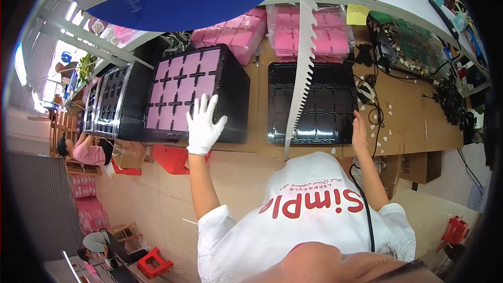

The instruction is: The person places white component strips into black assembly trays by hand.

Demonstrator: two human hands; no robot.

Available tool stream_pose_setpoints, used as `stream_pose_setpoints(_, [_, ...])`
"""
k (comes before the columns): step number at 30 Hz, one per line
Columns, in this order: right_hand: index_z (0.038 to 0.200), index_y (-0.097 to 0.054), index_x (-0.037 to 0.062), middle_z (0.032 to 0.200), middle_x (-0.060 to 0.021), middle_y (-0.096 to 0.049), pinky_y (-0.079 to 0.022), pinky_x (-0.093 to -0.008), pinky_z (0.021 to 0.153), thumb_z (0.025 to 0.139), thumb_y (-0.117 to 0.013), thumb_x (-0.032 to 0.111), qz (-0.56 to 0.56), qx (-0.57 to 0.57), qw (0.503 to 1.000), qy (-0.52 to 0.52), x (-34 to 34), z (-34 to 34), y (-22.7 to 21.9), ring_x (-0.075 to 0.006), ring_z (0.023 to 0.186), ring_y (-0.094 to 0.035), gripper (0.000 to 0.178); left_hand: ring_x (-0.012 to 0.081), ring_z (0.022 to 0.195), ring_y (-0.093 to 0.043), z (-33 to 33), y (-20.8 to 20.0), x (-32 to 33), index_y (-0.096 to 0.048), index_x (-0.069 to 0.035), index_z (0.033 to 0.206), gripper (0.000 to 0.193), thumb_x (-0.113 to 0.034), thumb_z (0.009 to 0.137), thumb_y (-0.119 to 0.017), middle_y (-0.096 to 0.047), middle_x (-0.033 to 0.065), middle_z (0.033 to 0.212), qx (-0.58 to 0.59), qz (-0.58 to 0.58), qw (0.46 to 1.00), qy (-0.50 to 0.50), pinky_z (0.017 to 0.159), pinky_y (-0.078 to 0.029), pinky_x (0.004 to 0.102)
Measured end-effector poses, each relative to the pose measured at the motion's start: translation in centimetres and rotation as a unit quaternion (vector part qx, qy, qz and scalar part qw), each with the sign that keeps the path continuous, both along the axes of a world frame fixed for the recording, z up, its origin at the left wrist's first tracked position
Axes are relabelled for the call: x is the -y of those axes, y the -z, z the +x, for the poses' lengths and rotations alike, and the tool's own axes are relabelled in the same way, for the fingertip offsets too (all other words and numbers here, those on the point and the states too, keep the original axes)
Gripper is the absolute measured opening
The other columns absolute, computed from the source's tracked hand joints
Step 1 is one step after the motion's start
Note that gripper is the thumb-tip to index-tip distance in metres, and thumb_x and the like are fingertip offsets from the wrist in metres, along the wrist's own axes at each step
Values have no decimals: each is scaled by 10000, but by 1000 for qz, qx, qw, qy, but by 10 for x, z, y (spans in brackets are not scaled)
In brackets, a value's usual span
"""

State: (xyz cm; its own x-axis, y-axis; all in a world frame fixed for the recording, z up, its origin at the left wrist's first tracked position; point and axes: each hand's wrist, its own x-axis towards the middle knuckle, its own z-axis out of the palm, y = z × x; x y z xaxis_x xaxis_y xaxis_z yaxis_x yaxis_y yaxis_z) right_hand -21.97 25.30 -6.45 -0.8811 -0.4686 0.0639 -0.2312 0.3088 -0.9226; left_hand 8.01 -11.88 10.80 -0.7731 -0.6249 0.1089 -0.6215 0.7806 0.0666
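My left hand (205, 126), in a white glove, lies with spread fingers on the pink sheet (178, 73) atop a tall stack of black trays (236, 99). Black cross-shaped dividers show through that sheet. In front of me a black plastic tray (319, 102) with rows of compartments rests on the cardboard-covered bench. My bare right hand (359, 132) is at its right edge, fingers stretched out along the side. A pale strip with saw-like teeth (301, 73) crosses the view in front of this tray, hiding part of it.
Wrapped pink packs (309, 36) stand behind the tray. More black trays (118, 99) are stacked at left. A large blue round object (183, 0) covers the upper left. Cables (372, 94) and green circuit boards (408, 42) lie at right. Two people work farther off at left.
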Motion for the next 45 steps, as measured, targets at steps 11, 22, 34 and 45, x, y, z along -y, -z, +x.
stream_pose_setpoints(11, [1225,-546,9,1259,-159,-539,-334,-343,1041,999,-399,224,-6,-54,996,-65,23,-9,-26,-289,1205,-475,345,412,1234,-448,-12,18,-20,-374,-6,1386,600,-269,888,-582,-388,277,1390,-64,-83,995,4,1019,-360,494])
stream_pose_setpoints(22, [1194,-560,36,1082,-84,-638,-483,-268,875,844,-632,76,-58,254,899,-353,109,50,13,-146,1021,-595,359,90,624,-598,-110,113,-124,-673,4,911,372,-352,817,-723,-657,31,739,-266,590,740,-183,597,-475,216])
stream_pose_setpoints(34, [789,-636,29,839,-33,-620,-471,-237,664,781,-716,49,-45,134,958,-249,129,74,-18,-114,713,-573,82,74,605,-597,-122,122,-124,-616,-7,882,306,-283,823,-735,-662,59,772,-330,579,695,-269,555,-468,193])
stream_pose_setpoints(45, [752,-656,50,788,-119,-608,-499,-390,673,744,-706,165,-37,-64,966,-247,293,-68,31,-288,739,-622,126,72,622,-590,-103,140,-111,-642,62,933,338,-256,844,-715,-660,65,765,-385,544,687,-288,556,-455,192])
